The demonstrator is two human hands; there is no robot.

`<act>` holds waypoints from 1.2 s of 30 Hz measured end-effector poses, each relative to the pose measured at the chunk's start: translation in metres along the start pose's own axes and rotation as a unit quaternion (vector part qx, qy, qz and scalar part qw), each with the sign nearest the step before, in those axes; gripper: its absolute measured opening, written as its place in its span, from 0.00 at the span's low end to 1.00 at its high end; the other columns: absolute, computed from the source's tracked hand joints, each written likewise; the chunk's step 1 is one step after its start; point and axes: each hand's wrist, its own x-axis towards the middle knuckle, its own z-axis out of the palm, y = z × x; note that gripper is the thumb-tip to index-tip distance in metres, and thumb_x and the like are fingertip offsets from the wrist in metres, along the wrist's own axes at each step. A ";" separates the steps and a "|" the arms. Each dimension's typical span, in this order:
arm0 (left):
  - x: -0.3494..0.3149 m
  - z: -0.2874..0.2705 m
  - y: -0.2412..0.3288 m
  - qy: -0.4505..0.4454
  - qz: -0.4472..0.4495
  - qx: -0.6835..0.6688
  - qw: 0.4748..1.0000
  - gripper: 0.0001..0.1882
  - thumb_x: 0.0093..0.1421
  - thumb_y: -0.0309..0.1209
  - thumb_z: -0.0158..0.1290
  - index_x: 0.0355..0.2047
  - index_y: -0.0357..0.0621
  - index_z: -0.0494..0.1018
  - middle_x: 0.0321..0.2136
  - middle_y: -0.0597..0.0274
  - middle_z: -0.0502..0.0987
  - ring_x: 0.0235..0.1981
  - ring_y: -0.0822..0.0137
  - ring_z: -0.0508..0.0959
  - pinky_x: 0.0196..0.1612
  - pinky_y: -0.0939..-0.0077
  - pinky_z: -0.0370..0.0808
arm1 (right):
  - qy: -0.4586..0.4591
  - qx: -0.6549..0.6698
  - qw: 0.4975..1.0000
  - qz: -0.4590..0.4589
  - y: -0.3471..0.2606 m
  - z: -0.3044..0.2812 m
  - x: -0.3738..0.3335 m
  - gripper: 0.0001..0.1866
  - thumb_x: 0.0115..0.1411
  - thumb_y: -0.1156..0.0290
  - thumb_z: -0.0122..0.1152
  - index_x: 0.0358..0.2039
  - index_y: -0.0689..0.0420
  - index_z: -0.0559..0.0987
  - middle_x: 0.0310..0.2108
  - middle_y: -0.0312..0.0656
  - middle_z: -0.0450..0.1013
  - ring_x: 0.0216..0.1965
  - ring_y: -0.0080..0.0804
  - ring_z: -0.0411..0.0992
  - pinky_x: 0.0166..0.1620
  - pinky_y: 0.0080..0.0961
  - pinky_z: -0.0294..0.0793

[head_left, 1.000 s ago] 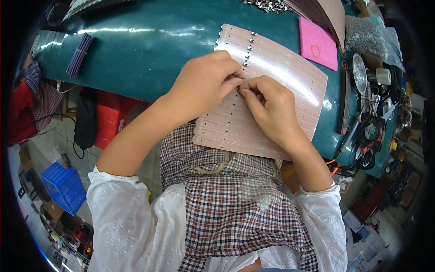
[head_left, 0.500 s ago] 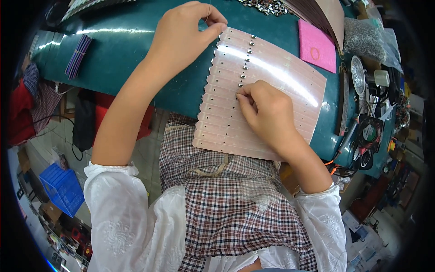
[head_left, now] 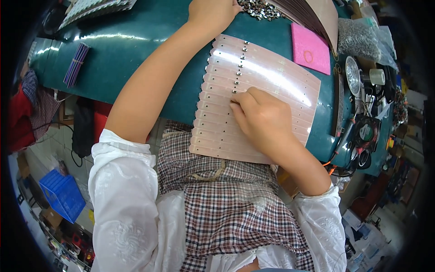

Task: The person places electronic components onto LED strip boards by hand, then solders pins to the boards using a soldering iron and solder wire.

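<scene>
A pale pink ribbed sheet with a scalloped left edge lies on the table and overhangs its near edge above my lap. Small dark holes dot the sheet, and a short row of small metal pieces runs down its upper left part. My right hand rests on the sheet with thumb and forefinger pinched just below that row; whatever is between them is hidden. At the top edge of the view, the curled fingers of my left hand reach a pile of small metal pieces. The hand is partly cut off.
Right of the sheet lies a pink foam pad with a rubber band on it. Beyond are a bag of small parts, a metal dish, a tape roll and a small fan. A banded purple bundle lies left.
My left hand has moved from the sheet's upper left corner up and right to the metal pile. My right hand stays pinched at the sheet, slightly lower along the row.
</scene>
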 end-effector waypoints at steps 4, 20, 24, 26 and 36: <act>0.000 0.002 0.001 -0.011 -0.002 0.030 0.999 0.12 0.54 0.41 0.62 0.28 0.44 0.81 0.26 0.59 0.82 0.30 0.56 0.81 0.35 0.63 0.77 | 0.063 0.037 0.994 0.077 0.023 -0.018 0.019 0.06 0.56 0.70 0.66 0.30 0.58 0.81 0.24 0.40 0.75 0.24 0.30 0.75 0.27 0.26 0.73; -0.122 -0.085 0.027 -0.248 -0.006 -0.306 0.919 0.04 0.57 0.23 0.59 0.32 0.36 0.76 0.29 0.62 0.74 0.29 0.75 0.73 0.32 0.79 0.71 | 0.155 -0.047 0.976 0.142 0.136 0.034 0.117 0.10 0.54 0.65 0.64 0.29 0.60 0.82 0.29 0.48 0.78 0.33 0.48 0.77 0.38 0.39 0.76; -0.148 -0.083 0.036 -0.275 0.011 -0.266 0.924 0.05 0.57 0.25 0.59 0.32 0.36 0.75 0.30 0.59 0.75 0.29 0.67 0.78 0.34 0.74 0.75 | 0.149 0.064 0.967 0.197 0.119 0.009 0.103 0.10 0.54 0.66 0.63 0.28 0.61 0.82 0.27 0.46 0.79 0.29 0.42 0.78 0.37 0.33 0.77; -0.152 -0.080 0.038 -0.275 0.029 -0.243 0.930 0.06 0.57 0.26 0.59 0.32 0.37 0.75 0.30 0.58 0.75 0.30 0.64 0.79 0.35 0.71 0.76 | 0.138 0.188 0.939 0.253 0.110 -0.003 0.090 0.09 0.53 0.69 0.62 0.30 0.63 0.82 0.25 0.44 0.80 0.27 0.31 0.78 0.35 0.26 0.77; -0.154 -0.077 0.039 -0.255 0.086 -0.164 0.949 0.06 0.56 0.28 0.58 0.31 0.40 0.74 0.30 0.57 0.74 0.30 0.58 0.79 0.33 0.67 0.76 | 0.160 0.352 0.880 0.277 0.062 -0.033 0.024 0.09 0.58 0.77 0.61 0.38 0.67 0.81 0.28 0.40 0.79 0.29 0.22 0.78 0.35 0.17 0.77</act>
